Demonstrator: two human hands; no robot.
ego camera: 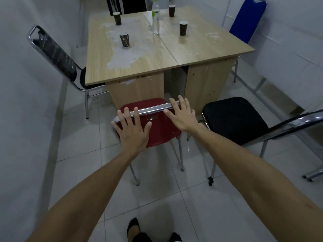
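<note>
Our left hand (132, 130) and right hand (181, 116) reach forward, both flat, fingers straight and spread, gripping nothing. The fingers lie over the chrome rail (152, 110) on top of the red chair (162, 135). This chair stands on the tiled floor (174, 198), near the table (132, 67)'s near edge, with a black chair (234, 117) just beside it on the right.
</note>
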